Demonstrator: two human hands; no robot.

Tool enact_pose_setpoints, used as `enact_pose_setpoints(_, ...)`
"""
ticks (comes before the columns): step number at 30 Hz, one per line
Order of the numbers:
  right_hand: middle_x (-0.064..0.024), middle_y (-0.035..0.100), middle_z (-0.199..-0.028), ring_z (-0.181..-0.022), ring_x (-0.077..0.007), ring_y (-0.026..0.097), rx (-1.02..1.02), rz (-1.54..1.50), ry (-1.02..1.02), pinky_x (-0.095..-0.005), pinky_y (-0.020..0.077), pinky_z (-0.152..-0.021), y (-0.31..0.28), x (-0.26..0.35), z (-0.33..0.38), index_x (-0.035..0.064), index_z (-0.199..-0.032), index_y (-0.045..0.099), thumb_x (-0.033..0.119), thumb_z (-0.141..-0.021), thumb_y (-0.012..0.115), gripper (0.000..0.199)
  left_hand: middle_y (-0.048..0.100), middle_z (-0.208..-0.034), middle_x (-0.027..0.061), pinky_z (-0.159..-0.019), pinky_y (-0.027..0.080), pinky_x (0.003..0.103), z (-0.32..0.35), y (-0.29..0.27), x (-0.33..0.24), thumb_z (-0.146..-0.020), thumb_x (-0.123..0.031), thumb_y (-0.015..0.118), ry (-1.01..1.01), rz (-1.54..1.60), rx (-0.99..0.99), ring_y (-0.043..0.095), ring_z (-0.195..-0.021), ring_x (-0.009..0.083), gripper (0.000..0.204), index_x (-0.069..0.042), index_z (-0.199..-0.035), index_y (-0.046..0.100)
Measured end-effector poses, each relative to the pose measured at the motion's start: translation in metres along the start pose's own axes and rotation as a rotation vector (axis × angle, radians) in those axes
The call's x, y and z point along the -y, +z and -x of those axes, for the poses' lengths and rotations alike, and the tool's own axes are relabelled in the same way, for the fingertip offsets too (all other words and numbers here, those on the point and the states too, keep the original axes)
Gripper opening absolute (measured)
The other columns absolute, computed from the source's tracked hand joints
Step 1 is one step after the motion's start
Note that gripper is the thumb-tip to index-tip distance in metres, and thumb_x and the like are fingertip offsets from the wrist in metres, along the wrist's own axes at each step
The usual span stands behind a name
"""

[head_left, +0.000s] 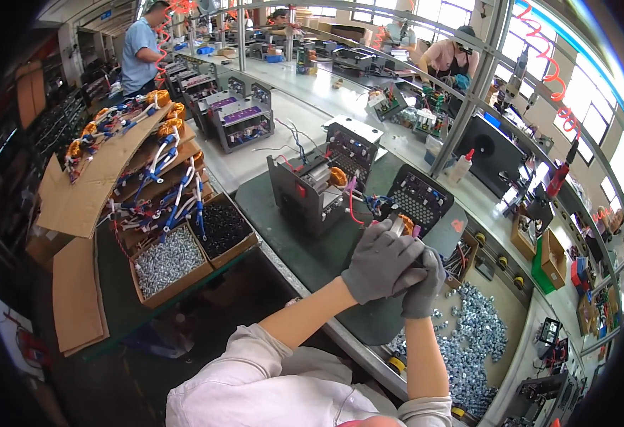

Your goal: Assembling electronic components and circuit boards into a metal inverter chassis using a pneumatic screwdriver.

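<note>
At the bench, the person's two grey-gloved hands are pressed together over a dark green mat point(283, 213). The left hand point(381, 260) lies on top, its fingers curled shut around a small part with an orange coil point(406, 225) that peeks out just above the knuckles. The right hand point(425, 285) sits beneath and beside it, fingers folded in against the left hand; what it grips, if anything, I cannot tell, since the left glove hides it.

The coil sits right at the near edge of a black perforated panel point(420, 199), which stands tilted at the mat's right edge, with red and blue wires point(361, 206) running from it toward a dark open chassis point(312, 188) in the middle of the mat. That chassis carries another orange coil on its upper side.

Just right of the hands, a heap of silvery screws point(479, 334) spreads over the bench top. On a lower table to the left stand a cardboard box of silver screws point(166, 262) and, touching it, a box of black parts point(221, 228). Behind them, cardboard sheets point(113, 167) hold rows of wired orange coils. Farther along the line, other people work at their own stations.
</note>
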State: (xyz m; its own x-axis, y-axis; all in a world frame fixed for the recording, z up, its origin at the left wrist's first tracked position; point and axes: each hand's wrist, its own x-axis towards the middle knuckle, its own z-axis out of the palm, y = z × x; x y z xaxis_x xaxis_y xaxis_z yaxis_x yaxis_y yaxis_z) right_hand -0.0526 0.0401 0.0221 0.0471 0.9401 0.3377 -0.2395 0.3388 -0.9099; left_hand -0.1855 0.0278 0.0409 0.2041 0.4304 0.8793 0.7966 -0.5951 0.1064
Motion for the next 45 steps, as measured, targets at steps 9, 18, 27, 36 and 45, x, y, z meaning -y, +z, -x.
enact_pose_setpoints(9, -0.0106, 0.064, -0.102, -0.094, -0.0207, 0.060, -0.272, 0.790, 0.068, -0.0320, 0.0465, -0.085, -0.123, -0.020, -0.002, 0.0033, -0.112, 0.061, 0.032, -0.087, 0.058, 0.038, 0.058, -0.081, 0.0066, -0.079, 0.037, 0.044, -0.005, -0.009, 0.037, -0.089, -0.051, 0.049, 0.040, -0.069, 0.174, 0.057, -0.074, 0.0229, 0.040, -0.014, -0.095, 0.063)
enact_pose_setpoints(18, -0.0148, 0.046, -0.137, -0.122, -0.0353, 0.048, 0.131, 1.800, 0.822, -0.0429, 0.0414, -0.101, -0.206, -0.040, 0.036, 0.0209, -0.138, 0.044, 0.043, -0.077, 0.062, 0.067, 0.054, -0.071, -0.0013, -0.089, 0.042, 0.040, -0.001, 0.031, 0.052, -0.094, -0.044, 0.050, 0.168, -0.033, -0.214, 0.051, -0.071, 0.0171, 0.033, -0.016, -0.094, 0.067)
enact_pose_setpoints(27, -0.0133, 0.063, -0.108, -0.100, -0.0311, 0.063, 0.252, 1.876, 0.731, -0.0399, 0.0502, -0.087, -0.231, -0.069, 0.016, 0.0166, -0.121, 0.060, 0.022, -0.085, 0.059, 0.036, 0.052, -0.068, -0.0018, -0.088, 0.043, 0.041, 0.000, 0.034, 0.050, -0.096, -0.042, 0.047, 0.159, -0.101, -0.251, 0.049, -0.068, 0.0181, 0.036, -0.014, -0.087, 0.069)
enact_pose_setpoints(36, -0.0137, 0.061, -0.113, -0.105, -0.0313, 0.062, 0.329, 1.772, 0.609, -0.0432, 0.0500, -0.087, -0.211, -0.048, 0.021, 0.0180, -0.103, 0.066, 0.028, -0.079, 0.063, 0.026, 0.050, -0.071, -0.0016, -0.087, 0.042, 0.042, 0.002, 0.031, 0.049, -0.094, -0.040, 0.050, 0.182, -0.109, -0.246, 0.048, -0.070, 0.0184, 0.030, -0.014, -0.089, 0.066)
enact_pose_setpoints(45, -0.0190, 0.060, -0.106, -0.095, -0.0370, 0.063, 0.268, 1.698, 0.652, -0.0439, 0.0500, -0.083, -0.249, -0.063, 0.028, 0.0121, -0.094, 0.067, 0.023, -0.078, 0.063, 0.020, 0.052, -0.070, -0.0029, -0.077, 0.036, 0.039, 0.000, 0.027, 0.039, -0.090, -0.032, 0.054, 0.127, -0.058, -0.183, 0.050, -0.070, 0.0185, 0.017, -0.018, -0.084, 0.062)
